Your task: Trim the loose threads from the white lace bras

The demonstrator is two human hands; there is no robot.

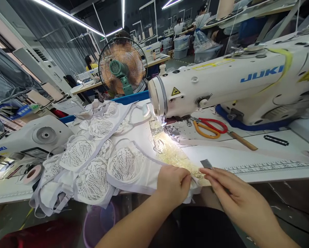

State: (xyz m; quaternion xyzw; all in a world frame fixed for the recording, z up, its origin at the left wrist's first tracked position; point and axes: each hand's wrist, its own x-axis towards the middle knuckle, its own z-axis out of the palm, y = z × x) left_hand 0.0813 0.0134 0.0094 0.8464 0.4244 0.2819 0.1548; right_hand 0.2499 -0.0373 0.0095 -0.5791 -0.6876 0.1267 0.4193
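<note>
My left hand (173, 183) is closed in a pinch on the edge of a white lace garment (125, 165) at the table's near edge. My right hand (230, 193) lies just to its right, fingers together, holding a small flat grey metal piece (206, 164) at the fingertips next to the cloth. Under the lamp a yellowish lace strip (167, 150) runs from my hands up to the needle of the white JUKI sewing machine (221, 82).
A heap of white lace pieces (92, 151) covers the table's left side. Red and orange scissors (208, 126) and a wooden-handled tool (243, 141) lie by the machine's base. A ruler strip (268, 167) lines the table's front edge. A green fan (122, 67) stands behind. A second machine (27, 136) is at left.
</note>
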